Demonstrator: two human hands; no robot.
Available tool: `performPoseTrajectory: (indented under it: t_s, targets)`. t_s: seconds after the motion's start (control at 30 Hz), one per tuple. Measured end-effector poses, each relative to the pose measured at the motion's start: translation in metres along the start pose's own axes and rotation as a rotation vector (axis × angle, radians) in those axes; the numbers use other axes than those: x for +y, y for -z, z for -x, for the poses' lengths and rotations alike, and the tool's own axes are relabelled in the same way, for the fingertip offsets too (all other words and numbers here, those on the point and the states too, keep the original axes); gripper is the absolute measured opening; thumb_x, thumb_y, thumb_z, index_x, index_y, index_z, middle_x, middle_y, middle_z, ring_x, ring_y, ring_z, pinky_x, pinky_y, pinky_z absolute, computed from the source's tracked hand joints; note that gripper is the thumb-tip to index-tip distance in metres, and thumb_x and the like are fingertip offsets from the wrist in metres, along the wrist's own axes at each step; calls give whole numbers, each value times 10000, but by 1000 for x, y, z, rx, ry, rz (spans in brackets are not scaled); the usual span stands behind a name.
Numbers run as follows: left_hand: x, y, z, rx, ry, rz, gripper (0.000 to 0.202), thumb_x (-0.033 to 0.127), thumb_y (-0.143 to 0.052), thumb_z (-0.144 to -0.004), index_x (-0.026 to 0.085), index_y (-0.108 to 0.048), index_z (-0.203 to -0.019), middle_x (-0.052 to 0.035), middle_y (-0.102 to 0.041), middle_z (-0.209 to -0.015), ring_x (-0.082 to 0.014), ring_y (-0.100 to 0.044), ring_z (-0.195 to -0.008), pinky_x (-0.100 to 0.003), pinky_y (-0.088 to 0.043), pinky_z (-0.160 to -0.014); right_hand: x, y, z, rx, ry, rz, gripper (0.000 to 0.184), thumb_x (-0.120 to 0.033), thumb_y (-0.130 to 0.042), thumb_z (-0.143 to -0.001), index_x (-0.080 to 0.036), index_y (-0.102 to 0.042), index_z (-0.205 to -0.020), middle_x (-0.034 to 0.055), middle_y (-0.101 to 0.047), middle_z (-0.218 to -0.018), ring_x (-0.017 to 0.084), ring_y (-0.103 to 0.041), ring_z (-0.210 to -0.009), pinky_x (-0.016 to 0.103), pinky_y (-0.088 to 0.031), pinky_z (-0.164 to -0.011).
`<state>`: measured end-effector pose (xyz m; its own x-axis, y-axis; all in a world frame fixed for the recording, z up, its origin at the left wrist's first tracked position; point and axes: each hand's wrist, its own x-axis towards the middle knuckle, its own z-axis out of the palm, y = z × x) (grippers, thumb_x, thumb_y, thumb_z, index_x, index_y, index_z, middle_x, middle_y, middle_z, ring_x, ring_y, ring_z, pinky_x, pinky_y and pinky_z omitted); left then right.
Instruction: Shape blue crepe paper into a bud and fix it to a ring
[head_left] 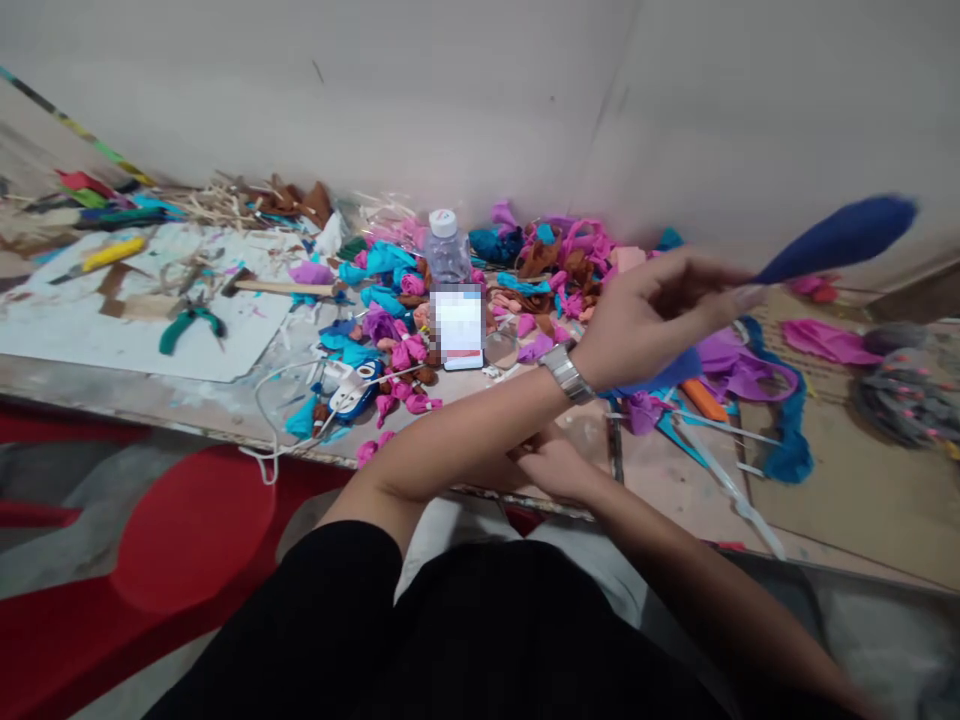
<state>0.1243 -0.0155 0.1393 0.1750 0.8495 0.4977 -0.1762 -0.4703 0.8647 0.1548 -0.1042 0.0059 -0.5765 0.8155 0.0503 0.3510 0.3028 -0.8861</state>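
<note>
My left arm, with a metal-band watch on the wrist, reaches across to the right. The thumb and fingers of my left hand pinch the narrow end of a dark blue piece of crepe paper or cloth, which widens toward the upper right, above the table. My right hand is curled close below my left forearm at the table's front edge; the forearm covers part of its fingers, and what they hold is hidden. Below my left hand lie a blue-violet sheet, purple scraps and an orange-handled tool.
Crumpled colourful pieces surround a phone and a clear jar. A glue gun with a white cord lies left of the phone. Green pliers, a hammer and a yellow cutter rest further left. A red stool stands below.
</note>
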Motion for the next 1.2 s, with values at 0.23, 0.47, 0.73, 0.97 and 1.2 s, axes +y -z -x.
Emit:
performPoseTrajectory:
  t_s: [0.23, 0.47, 0.73, 0.97, 1.2]
  targets:
    - [-71, 70, 50, -13, 62, -7, 373, 510, -815, -906, 151, -750, -979, -29, -694, -825, -110, -589, -696, -279, -474, -660, 21, 51, -2, -39, 13, 572, 457, -79, -592, -891, -205, -742, -1305, 158, -717, -1427, 395, -638, -1304, 577, -521, -1116]
    - [-95, 98, 72, 21, 175, -112, 388, 516, -792, -905, 144, -754, -1006, -44, -728, -876, -133, -635, -788, -275, -502, -775, 44, 73, -23, -67, 134, 744, 442, -63, -593, -893, -162, -754, -1293, 163, -763, -1271, 382, -612, -1301, 563, -495, -1162]
    - [-117, 101, 86, 20, 280, -56, 427, 547, -810, -868, 135, -756, -966, -41, -726, -845, -129, -620, -743, -276, -502, -750, 68, 81, -27, -23, 326, 562, 289, -141, -594, -981, -203, -783, -1190, 137, -769, -1201, 323, -691, -1192, 522, -581, -1071]
    - [-126, 101, 95, 47, 346, -99, 434, 544, -801, -870, 132, -777, -1004, -35, -729, -811, -131, -620, -707, -256, -484, -679, 72, 82, -20, 33, 373, 479, 200, -155, -597, -997, -208, -769, -1086, 125, -762, -1116, 281, -729, -1070, 461, -624, -957]
    - [-112, 93, 99, -29, 244, -190, 369, 504, -757, -932, 152, -803, -1033, -52, -764, -819, -135, -647, -700, -255, -488, -667, 76, 88, -10, 31, 200, 604, 199, -195, -596, -978, -209, -758, -1094, 128, -800, -1134, 307, -751, -1098, 446, -620, -974]
